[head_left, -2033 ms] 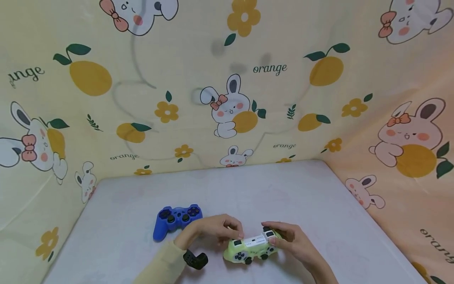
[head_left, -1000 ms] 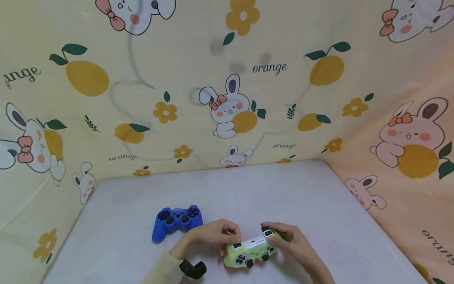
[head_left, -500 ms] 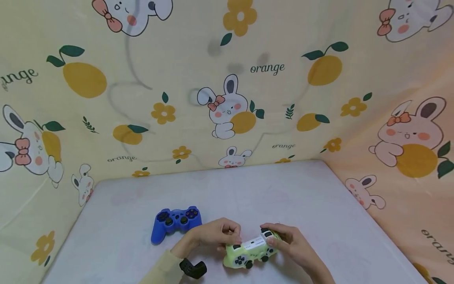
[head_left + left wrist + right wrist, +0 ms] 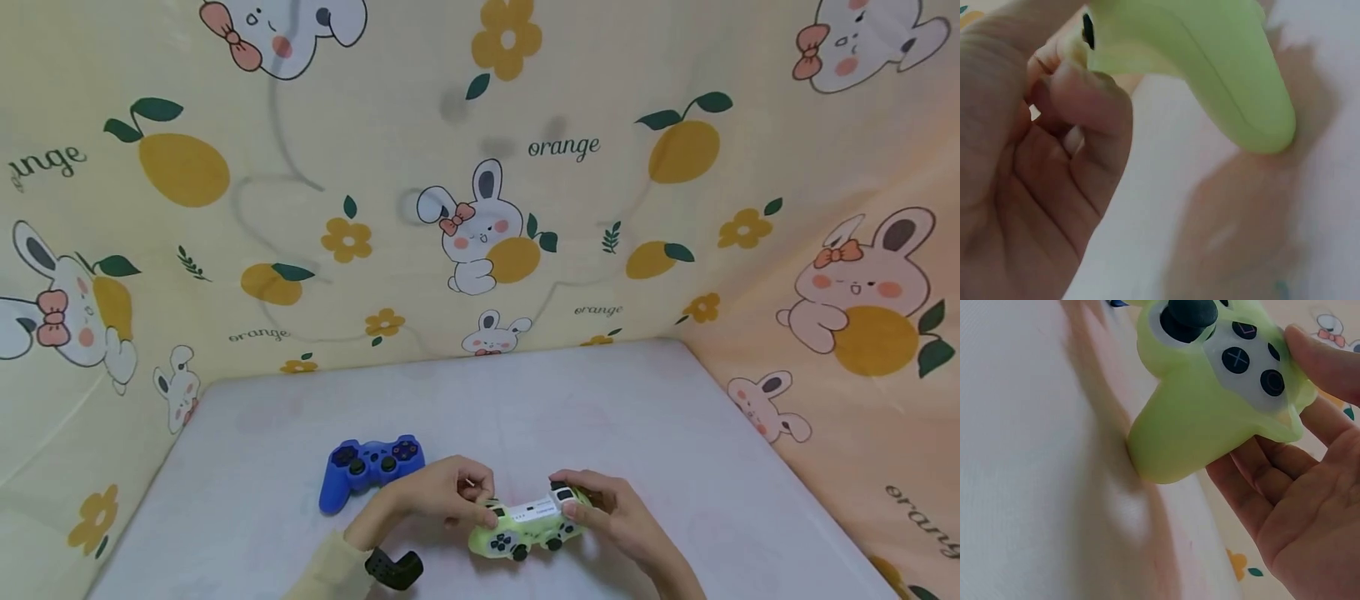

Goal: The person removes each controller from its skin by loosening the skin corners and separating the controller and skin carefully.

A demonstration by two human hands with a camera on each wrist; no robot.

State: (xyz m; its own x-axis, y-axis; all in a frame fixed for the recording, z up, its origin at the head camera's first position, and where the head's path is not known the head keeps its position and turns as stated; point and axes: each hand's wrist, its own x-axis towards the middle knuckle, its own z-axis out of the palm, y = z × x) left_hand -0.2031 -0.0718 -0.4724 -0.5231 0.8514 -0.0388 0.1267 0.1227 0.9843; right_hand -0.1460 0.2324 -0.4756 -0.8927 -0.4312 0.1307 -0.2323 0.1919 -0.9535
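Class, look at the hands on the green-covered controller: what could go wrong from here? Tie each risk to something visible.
The left hand pinches the green cover near one corner; a hard pull might tear it. The right hand holds the other end with thumb and fingers; that grip may slip. The left wrist is close to the blue controller and could nudge it.

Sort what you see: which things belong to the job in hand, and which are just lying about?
In the job:
green-covered controller
left hand, pinching it
right hand, holding it

Seemingly lying about:
blue controller, in neither hand
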